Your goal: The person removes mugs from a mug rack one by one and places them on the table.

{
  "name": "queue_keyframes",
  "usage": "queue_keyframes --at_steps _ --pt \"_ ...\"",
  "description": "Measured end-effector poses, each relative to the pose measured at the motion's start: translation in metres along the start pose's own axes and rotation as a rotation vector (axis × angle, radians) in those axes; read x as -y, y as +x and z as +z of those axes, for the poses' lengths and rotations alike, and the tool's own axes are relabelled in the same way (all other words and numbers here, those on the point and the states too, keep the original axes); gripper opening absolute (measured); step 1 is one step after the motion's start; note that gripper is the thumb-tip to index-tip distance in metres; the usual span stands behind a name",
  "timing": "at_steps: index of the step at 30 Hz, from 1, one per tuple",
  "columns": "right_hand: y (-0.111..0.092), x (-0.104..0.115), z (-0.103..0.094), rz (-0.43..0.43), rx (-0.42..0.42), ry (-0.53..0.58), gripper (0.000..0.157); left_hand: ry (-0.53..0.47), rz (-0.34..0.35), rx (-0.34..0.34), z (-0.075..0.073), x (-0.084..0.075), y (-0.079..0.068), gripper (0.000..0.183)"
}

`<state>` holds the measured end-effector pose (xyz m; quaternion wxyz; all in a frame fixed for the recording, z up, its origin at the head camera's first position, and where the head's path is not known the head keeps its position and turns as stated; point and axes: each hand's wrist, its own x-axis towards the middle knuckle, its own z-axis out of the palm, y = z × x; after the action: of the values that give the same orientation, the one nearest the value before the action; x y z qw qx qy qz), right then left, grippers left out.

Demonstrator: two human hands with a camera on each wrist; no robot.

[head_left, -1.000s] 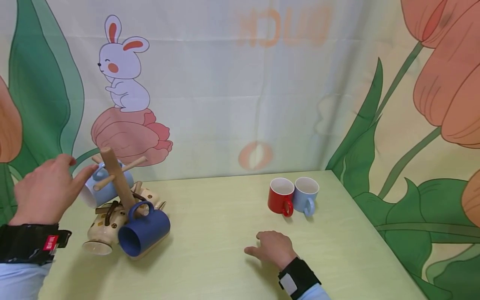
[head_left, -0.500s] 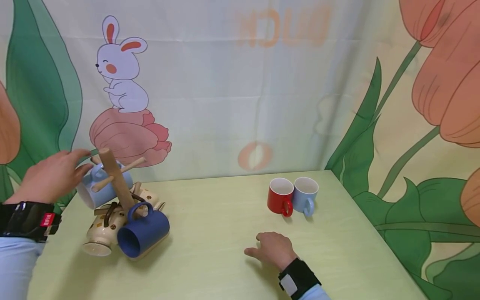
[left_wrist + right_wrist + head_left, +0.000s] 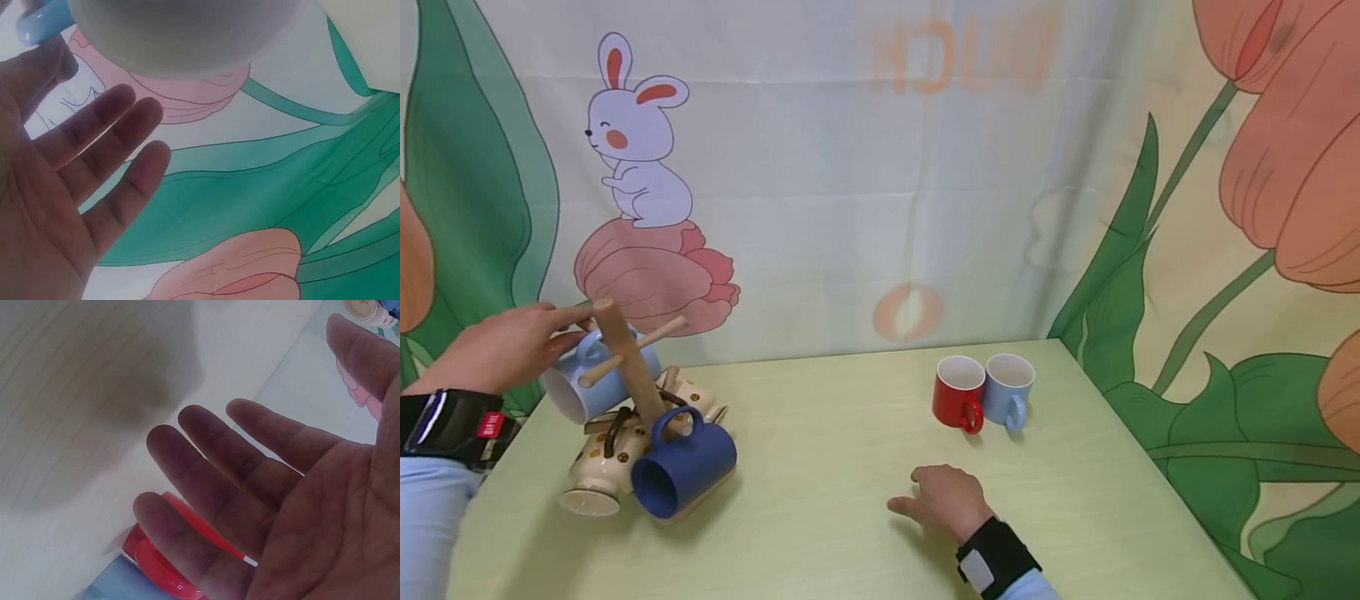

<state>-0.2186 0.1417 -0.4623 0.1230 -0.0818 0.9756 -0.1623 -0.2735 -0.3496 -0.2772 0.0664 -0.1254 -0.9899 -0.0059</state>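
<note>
Left fingers (image 3: 569, 317) have neared the pale hanging mug (image 3: 568, 395), perhaps touching its handle (image 3: 45, 25).

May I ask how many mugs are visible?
6: on the wooden rack, a light blue mug, dark blue mug, front beige mug and partly hidden rear beige mug; on the table, a red mug and another light blue mug. Others may be hidden.

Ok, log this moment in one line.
Left hand: at light-blue mug on wooden rack, grip unclear | right hand: holding nothing | red mug: upright on table
</note>
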Motion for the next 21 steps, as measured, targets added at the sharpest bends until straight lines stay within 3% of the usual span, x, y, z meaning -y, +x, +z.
queue_keyframes --at_steps 4,8,12,14,16,19,21 --pt "0.0 0.0 0.001 0.002 0.002 -0.006 0.056 -0.042 -0.048 -0.07 0.001 -0.003 -0.004 0.046" --pt "0.001 0.001 0.001 -0.01 -0.008 -0.012 0.055 -0.095 -0.135 -0.173 -0.006 -0.019 -0.018 0.051" --pt "0.001 0.002 0.001 -0.028 -0.023 -0.008 0.055 -0.11 -0.182 -0.088 -0.018 -0.044 -0.035 0.07" --pt "0.001 0.003 0.001 -0.036 -0.028 -0.007 0.054 -0.099 -0.185 0.001 -0.022 -0.057 -0.041 0.072" --pt "0.001 0.003 0.002 -0.042 -0.03 -0.008 0.054 -0.08 -0.18 0.036 -0.02 -0.068 -0.046 0.07" --pt "0.001 0.005 0.003 -0.047 -0.026 -0.008 0.054 -0.045 -0.182 -0.049 -0.011 -0.082 -0.053 0.062" --pt "0.001 0.005 0.003 -0.048 -0.025 -0.01 0.054 -0.016 -0.18 -0.191 -0.003 -0.089 -0.055 0.059"
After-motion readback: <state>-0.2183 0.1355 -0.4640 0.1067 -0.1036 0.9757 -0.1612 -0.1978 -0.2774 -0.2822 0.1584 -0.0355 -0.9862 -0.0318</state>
